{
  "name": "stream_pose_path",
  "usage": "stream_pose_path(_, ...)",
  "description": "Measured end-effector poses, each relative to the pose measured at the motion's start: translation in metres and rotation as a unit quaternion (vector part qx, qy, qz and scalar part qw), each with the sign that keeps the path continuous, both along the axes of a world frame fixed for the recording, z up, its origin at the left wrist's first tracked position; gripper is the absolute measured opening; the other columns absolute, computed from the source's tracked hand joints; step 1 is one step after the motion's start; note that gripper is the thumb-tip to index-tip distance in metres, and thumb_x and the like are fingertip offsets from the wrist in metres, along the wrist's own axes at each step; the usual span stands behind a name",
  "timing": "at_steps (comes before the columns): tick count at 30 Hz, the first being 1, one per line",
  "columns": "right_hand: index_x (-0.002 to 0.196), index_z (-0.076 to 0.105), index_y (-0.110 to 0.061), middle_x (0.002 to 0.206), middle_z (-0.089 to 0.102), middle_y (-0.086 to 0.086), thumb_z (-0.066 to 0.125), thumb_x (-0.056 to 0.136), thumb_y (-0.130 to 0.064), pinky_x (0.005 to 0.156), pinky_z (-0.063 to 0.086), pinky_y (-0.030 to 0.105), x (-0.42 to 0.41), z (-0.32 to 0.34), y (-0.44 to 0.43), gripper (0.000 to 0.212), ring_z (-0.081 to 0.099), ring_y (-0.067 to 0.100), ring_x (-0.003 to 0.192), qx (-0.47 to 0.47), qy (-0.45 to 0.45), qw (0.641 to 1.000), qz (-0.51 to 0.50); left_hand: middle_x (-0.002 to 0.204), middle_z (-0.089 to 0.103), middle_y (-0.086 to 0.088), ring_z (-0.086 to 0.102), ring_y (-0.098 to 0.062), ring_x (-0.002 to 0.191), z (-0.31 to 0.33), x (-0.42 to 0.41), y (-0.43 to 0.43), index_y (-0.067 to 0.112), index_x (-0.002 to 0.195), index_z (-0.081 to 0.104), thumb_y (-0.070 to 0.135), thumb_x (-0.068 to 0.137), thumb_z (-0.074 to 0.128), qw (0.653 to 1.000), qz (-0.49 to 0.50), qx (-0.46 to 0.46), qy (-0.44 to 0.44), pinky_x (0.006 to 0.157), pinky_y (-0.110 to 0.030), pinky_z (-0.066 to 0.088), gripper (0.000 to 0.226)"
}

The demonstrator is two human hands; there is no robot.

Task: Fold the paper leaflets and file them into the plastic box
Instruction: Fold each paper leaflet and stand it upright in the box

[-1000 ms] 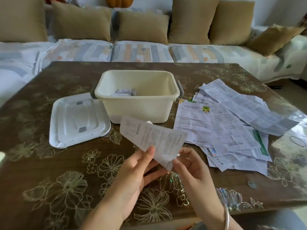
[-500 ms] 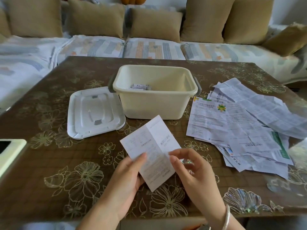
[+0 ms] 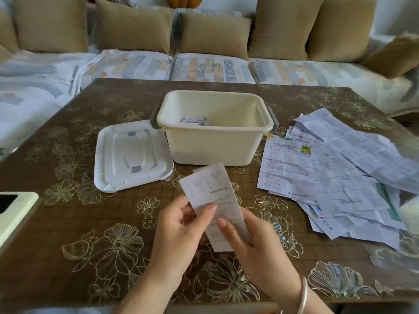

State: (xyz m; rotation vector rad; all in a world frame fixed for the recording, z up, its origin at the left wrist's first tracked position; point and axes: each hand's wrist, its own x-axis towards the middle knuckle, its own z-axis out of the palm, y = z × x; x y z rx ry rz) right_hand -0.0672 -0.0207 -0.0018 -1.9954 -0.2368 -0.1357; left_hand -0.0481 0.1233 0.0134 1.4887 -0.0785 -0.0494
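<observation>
The leaflet (image 3: 215, 200) is now looking narrower vs half a sec ago: it's being doubled over lengthwise into a tall strip, held just above the tabletop (image 3: 68, 223), near-centre. Left hand (image 3: 179, 225) is pinching its left edge w/ thumb on top; right hand (image 3: 251, 243) is gripping the lower right, thumb pressing the fold. So folding is underway, prob. one more fold before filing. Just beyond, the plastic box (image 3: 215, 143) is sitting open w/ a few folded leaflets inside, lid (image 3: 131, 155) lying to its left. The unfolded pile (image 3: 340, 177) is waiting at right.
</observation>
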Motion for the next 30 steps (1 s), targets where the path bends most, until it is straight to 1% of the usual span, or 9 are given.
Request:
stream_pose_path(3,0.100,0.067,-0.026,0.085,0.071,-0.016,0.055,0.094,-0.023,0.056,0.055,0.022,0.014,0.021,-0.006,0.014,0.068,0.003,0.072,-0.001,-0.007,1.000,-0.009,0.089,0.074,0.010,0.069,-0.004,0.088,0.017,0.019,-0.002,0.022,0.096,0.070,0.016,0.085,0.069,0.995,0.010,0.072,-0.066,0.068,-0.014,0.053,0.013)
stream_pose_path(7,0.101,0.065,-0.027,0.084,0.072,-0.011,0.053,0.095,-0.020,0.056,0.057,0.028,0.049,0.059,-0.029,0.015,0.068,0.005,0.070,-0.009,-0.013,0.999,-0.042,0.095,0.070,0.019,0.065,-0.002,0.094,0.047,0.060,0.008,0.026,0.100,0.067,0.030,0.088,0.063,0.975,0.070,0.133,-0.162,0.075,-0.012,0.050,0.013)
stream_pose_path(9,0.097,0.063,-0.026,0.083,0.071,-0.008,0.056,0.093,-0.016,0.060,0.056,0.028,0.073,0.082,-0.044,0.013,0.067,0.006,0.073,-0.022,-0.056,0.995,-0.077,0.098,0.068,0.018,0.064,-0.003,0.096,0.064,0.088,0.018,0.024,0.103,0.067,0.022,0.094,0.059,0.957,0.115,0.169,-0.205,0.077,-0.011,0.049,0.012)
stream_pose_path(12,0.092,0.065,-0.021,0.078,0.068,-0.007,0.060,0.090,-0.014,0.051,0.046,0.020,0.116,0.115,-0.064,0.009,0.061,0.012,0.066,-0.135,-0.139,0.973,-0.126,0.101,0.068,0.018,0.065,-0.002,0.092,0.088,0.131,0.025,0.024,0.103,0.068,0.010,0.096,0.053,0.926,0.120,0.253,-0.253,0.074,-0.008,0.047,0.021)
stream_pose_path(16,0.075,0.060,-0.016,0.061,0.055,-0.004,0.062,0.087,-0.018,0.045,0.031,0.022,0.180,0.132,-0.073,0.013,0.053,0.019,0.053,-0.335,-0.164,0.918,-0.135,0.107,0.067,0.016,0.061,0.006,0.088,0.096,0.195,0.012,0.026,0.109,0.069,0.012,0.097,0.053,0.870,0.003,0.431,-0.239,0.076,-0.005,0.046,0.025)
stream_pose_path(19,0.094,0.065,-0.020,0.078,0.062,0.005,0.057,0.089,-0.025,0.053,0.036,0.025,0.216,0.128,-0.064,0.010,0.057,0.026,0.068,-0.485,-0.119,0.859,-0.112,0.130,0.062,0.006,0.059,-0.012,0.113,0.083,0.239,-0.002,0.024,0.129,0.061,0.018,0.097,0.049,0.791,-0.102,0.570,-0.198,0.099,-0.032,0.048,0.034)
stream_pose_path(22,0.100,0.061,-0.021,0.091,0.065,0.006,0.051,0.091,-0.022,0.060,0.039,0.030,0.236,0.120,-0.054,0.013,0.063,0.031,0.084,-0.547,-0.113,0.823,-0.104,0.139,0.056,0.001,0.055,-0.023,0.121,0.072,0.263,-0.007,0.024,0.139,0.051,0.019,0.095,0.048,0.722,-0.150,0.652,-0.179,0.097,-0.037,0.047,0.045)
stream_pose_path(27,0.099,0.060,-0.018,0.094,0.065,0.004,0.045,0.093,-0.010,0.060,0.035,0.030,0.252,0.113,-0.043,0.018,0.064,0.028,0.086,-0.608,-0.129,0.779,-0.081,0.107,0.066,-0.002,0.063,-0.027,0.094,0.058,0.277,-0.007,0.028,0.106,0.068,0.014,0.086,0.049,0.651,-0.182,0.715,-0.179,0.077,-0.037,0.054,0.031)
stream_pose_path(30,0.094,0.060,-0.016,0.089,0.066,0.005,0.044,0.092,-0.006,0.059,0.037,0.030,0.262,0.107,-0.039,0.019,0.063,0.028,0.082,-0.628,-0.120,0.766,-0.061,0.100,0.065,-0.001,0.063,-0.027,0.087,0.053,0.279,-0.007,0.027,0.101,0.069,0.015,0.084,0.051,0.643,-0.169,0.724,-0.183,0.073,-0.037,0.054,0.028)
